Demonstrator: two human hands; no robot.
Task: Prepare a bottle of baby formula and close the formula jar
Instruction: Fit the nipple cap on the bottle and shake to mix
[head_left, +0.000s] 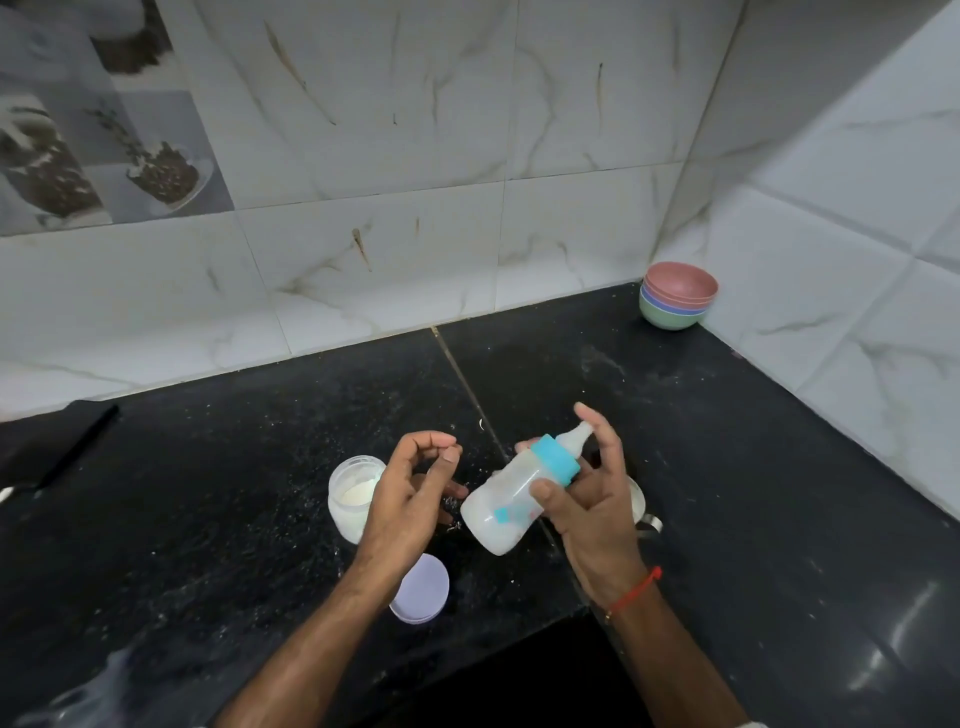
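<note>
Two hands over black counter (208, 519). Right hand (587, 499) gripping baby bottle (511, 499), tilted, teal collar and teat on, milky inside. Left hand (410, 493) loosely curled, holding nothing, just left of bottle. Formula jar (349, 493) uncapped, left of bottle; lid (423, 590) below-left of bottle, flat.

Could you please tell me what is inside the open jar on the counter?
The jar holds white powder, visible through its open mouth and clear wall. The left hand covers its right side, so the rest of the contents is hidden. Its lid lies on the counter nearby.
</note>
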